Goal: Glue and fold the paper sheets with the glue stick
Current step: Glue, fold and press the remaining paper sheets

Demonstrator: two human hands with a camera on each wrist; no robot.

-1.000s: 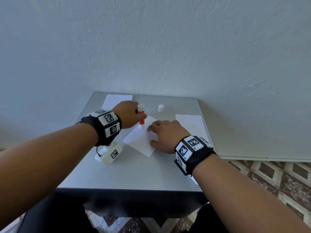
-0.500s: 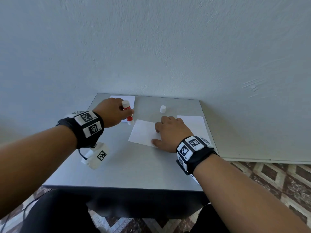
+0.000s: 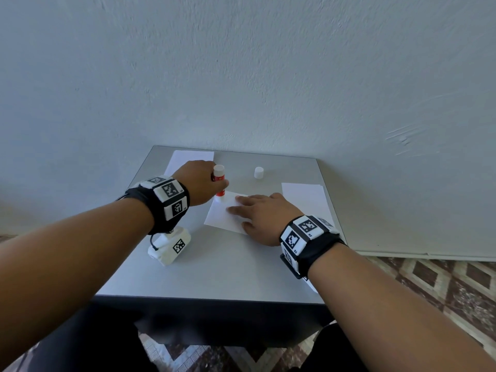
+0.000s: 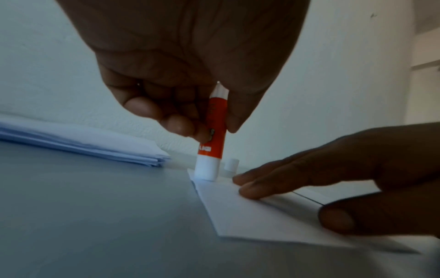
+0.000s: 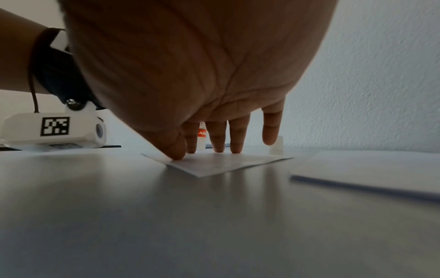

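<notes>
**Hardly a readable word on the table**

The glue stick (image 4: 210, 143) carries white lettering on its red label, but blur swallows it, no brand to call. From the right wrist view the same label (image 5: 202, 133) shows what looks like a white "A" between the fingers, the rest hidden. On the wristbands (image 3: 306, 234), black-and-white square code markers, with tiny characters beside them too small to make out. One more code marker sits on the white camera housing (image 5: 55, 126), pattern only, no letters.

Grey table (image 3: 214, 277), pale textured wall (image 3: 268, 76), patterned tile floor (image 3: 442, 285).
</notes>
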